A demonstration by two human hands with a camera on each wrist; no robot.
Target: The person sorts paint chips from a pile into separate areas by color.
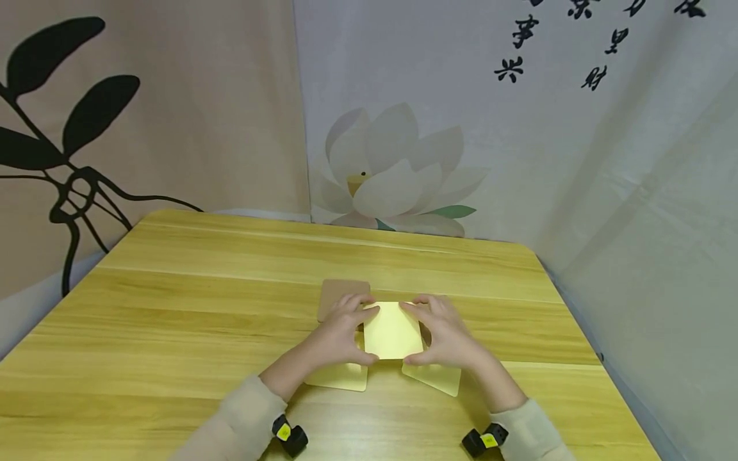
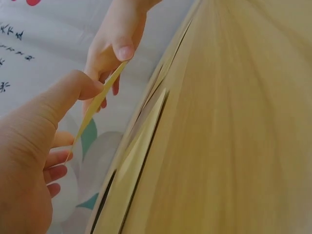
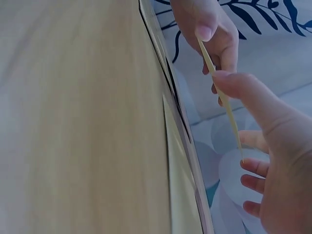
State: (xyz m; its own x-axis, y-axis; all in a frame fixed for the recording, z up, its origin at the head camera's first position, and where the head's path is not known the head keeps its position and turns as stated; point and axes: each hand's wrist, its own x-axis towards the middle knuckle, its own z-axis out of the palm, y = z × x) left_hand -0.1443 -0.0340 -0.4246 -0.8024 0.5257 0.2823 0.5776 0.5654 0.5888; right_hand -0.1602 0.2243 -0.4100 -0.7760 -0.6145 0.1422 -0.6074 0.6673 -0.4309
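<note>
A pale yellow card (image 1: 393, 330) held up above the wooden table (image 1: 173, 333).
The left hand (image 1: 344, 330) grips its nine-o'clock side between thumb and fingers, the right hand (image 1: 445, 330) its three-o'clock side; a brown card (image 1: 339, 293) lies toward ten, a flat card (image 1: 340, 379) toward eight, a slanted card (image 1: 436, 378) toward five.

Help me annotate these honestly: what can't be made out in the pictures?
Held card: underside faces away in the head view; both wrist views show it nearly edge-on.
Brown card: lower right part, head view, behind the left hand.
Left yellow card: far part, head view, behind the left hand.
Right yellow card: far part, head view, behind the right hand.
Wall writing: top row, head view, cut by the upper edge.
</note>
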